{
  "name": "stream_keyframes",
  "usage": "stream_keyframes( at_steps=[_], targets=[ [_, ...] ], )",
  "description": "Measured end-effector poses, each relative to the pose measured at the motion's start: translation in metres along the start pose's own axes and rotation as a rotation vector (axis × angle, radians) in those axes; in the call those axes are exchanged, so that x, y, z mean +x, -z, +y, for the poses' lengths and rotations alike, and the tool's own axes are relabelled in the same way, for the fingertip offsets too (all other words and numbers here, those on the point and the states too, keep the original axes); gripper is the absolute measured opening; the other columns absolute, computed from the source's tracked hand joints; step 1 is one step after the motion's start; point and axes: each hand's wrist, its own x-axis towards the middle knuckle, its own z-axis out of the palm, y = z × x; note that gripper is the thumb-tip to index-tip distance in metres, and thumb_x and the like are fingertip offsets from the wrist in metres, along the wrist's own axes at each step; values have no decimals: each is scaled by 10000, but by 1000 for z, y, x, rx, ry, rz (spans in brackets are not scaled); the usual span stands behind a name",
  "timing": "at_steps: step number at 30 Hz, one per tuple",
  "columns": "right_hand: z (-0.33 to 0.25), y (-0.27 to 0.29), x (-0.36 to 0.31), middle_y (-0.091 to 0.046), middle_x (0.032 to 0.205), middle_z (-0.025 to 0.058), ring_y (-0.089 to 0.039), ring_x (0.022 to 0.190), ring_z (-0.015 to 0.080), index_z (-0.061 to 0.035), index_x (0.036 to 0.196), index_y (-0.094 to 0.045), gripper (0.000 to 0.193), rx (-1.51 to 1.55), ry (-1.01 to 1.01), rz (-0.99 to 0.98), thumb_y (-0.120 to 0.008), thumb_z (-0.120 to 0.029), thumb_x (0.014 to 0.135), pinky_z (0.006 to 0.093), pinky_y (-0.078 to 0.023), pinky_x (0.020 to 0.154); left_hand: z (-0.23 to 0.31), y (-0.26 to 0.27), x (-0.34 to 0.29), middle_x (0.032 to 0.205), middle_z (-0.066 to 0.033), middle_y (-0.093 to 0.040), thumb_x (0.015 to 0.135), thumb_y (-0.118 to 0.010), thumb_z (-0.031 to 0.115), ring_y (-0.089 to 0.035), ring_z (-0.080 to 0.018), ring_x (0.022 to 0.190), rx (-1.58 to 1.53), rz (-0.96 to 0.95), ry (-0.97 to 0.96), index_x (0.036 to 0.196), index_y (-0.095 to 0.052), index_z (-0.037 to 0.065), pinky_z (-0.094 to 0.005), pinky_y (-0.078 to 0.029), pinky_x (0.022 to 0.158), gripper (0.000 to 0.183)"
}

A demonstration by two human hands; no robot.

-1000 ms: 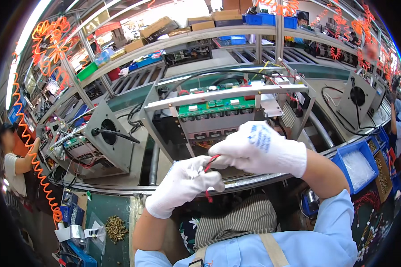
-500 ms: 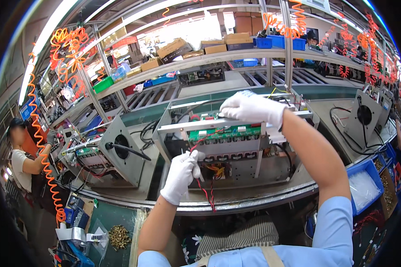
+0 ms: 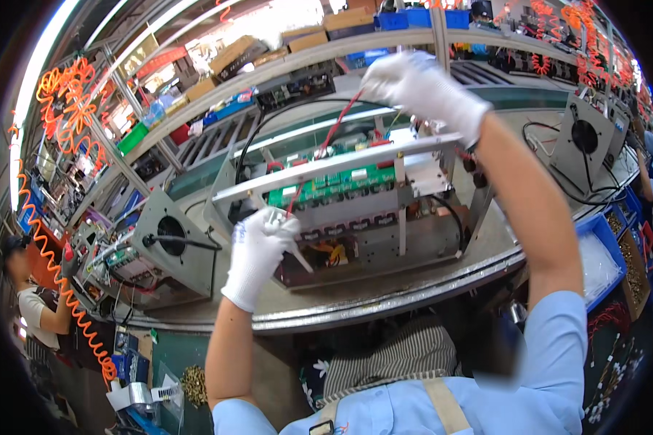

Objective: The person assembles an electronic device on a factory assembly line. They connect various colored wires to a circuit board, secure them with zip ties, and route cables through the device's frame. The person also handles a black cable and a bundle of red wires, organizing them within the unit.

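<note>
In front of me stands an open metal equipment chassis with a green circuit board under a bare metal crossbar. My left hand, in a white knit glove, is closed on a red wire at the chassis's near left side. A thin white piece pokes out below its fingers; I cannot tell if it is glove. Raised above the far side, my gloved right hand pinches the wire's upper part. Between both hands the wire passes behind the crossbar. Its ends are hidden.
Similar units with fans stand at left and right. A blue bin of clear bags lies at right, a pile of brass fittings at lower left. Orange coiled hoses hang at left, near another person.
My right hand has lifted up and away from the board, drawing the red wire upward. My left hand stays low, and the wire's loose tail below it has shortened. The view has shifted.
</note>
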Motion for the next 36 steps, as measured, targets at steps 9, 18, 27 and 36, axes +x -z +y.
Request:
stream_keyframes(
  at_steps=[9, 18, 27, 36],
  targets=[
    [47, 32, -51, -708, 959, 122, -673, 897, 246, -34, 1067, -693, 320, -177, -376, -320, -671, -289, 875, 347, -500, 844, -1, 2, 4, 812, -133, -649, 861, -674, 374, -644, -334, 755, 829, 349, -263, 871, -578, 79, -421, -488, 642, 310],
    [-94, 27, -162, -678, 1077, 103, -643, 947, 186, -18, 1164, -641, 384, 121, 31, 91, -703, -134, 803, 318, -498, 811, -5, -41, -100, 865, -142, -661, 895, -565, 62, -656, -295, 784, 387, 46, -605, 995, -641, 8, -369, -517, 720, 137],
    [-137, -98, -292, -695, 819, 85, -686, 758, 198, -33, 980, -703, 156, 768, -310, -372, -699, -139, 865, 302, -537, 680, -28, -133, -169, 978, -130, -670, 872, -499, 65, -638, -206, 829, -399, -791, 172, 1189, -575, 21, -316, -488, 768, 328],
    [-125, -95, -282, -668, 788, 36, -630, 704, 86, -10, 868, -652, 129, 1393, -758, -528, -736, -107, 849, 243, -495, 635, -11, -117, -162, 836, -49, -657, 920, -443, 66, -601, -107, 802, -457, -824, 206, 1093, -583, -17, -274, -473, 714, 237]
  ],
)
